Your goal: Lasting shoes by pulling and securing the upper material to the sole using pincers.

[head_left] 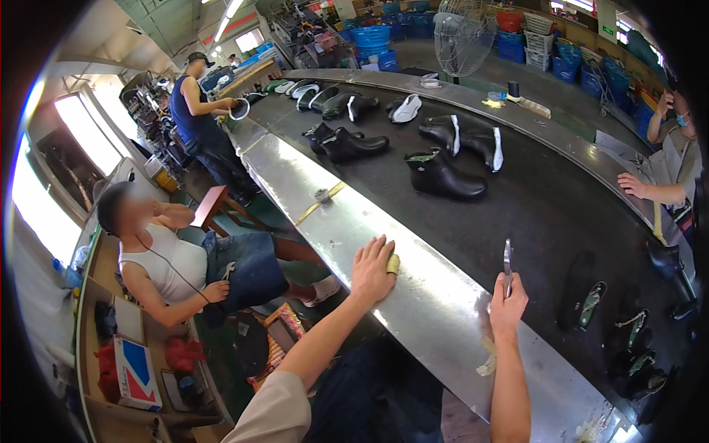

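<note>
My left hand [373, 272] lies with its fingers stretched out on the metal ledge [413, 275] of the long work line. A yellow band [394, 263] shows at its thumb side, seemingly wrapped round the thumb. Over the inner edge of the ledge, my right hand [507, 306] is closed round a slim silver metal hand tool [507, 257] that points upward; its exact kind is unclear. Beyond my hands, a black ankle boot [447, 176] stands on the dark belt [413, 229]. To my right lie several dark shoes with open tops, among them one black shoe [583, 304].
More black shoes [354, 146], some with white soles, stand farther up the belt. At left a seated person [166, 258] holds a metal tool; another person [196, 111] stands beyond. A third person's hand [633, 184] touches the far ledge. A fan [458, 37] stands behind.
</note>
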The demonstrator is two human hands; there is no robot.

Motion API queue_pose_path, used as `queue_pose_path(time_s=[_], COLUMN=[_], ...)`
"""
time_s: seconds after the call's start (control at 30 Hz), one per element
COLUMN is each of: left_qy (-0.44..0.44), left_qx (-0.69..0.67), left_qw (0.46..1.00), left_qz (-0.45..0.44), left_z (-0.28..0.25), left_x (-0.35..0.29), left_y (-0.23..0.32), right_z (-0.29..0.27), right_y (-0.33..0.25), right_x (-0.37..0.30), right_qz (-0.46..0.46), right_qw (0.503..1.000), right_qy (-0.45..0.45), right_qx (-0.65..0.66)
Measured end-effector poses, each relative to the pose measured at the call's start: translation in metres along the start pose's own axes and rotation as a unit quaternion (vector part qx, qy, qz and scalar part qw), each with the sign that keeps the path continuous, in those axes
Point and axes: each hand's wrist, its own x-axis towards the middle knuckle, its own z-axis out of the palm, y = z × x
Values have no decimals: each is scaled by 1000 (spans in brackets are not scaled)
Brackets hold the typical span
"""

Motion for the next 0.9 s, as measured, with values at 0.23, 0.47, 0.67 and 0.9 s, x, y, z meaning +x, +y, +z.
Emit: queue_pose_path(time_s=[0.23, 0.47, 0.67, 0.9], left_qy=[4, -4, 3, 8], left_qx=[-12, -18, -8, 8], left_qw=[1000, 1000, 1000, 1000], left_qz=[-7, -3, 6, 4], left_z=[4, -1, 2, -1], left_x=[-2, 0, 6, 8], left_y=[-2, -8, -10, -18], right_z=[9, 15, 14, -8], right_y=[-7, -4, 33, 32], right_x=[18, 17, 26, 52], right_qz=[78, 60, 70, 354], right_qw=[978, 981, 997, 814], right_qy=[-105, -118, -10, -155], right_qx=[-164, -141, -43, 433])
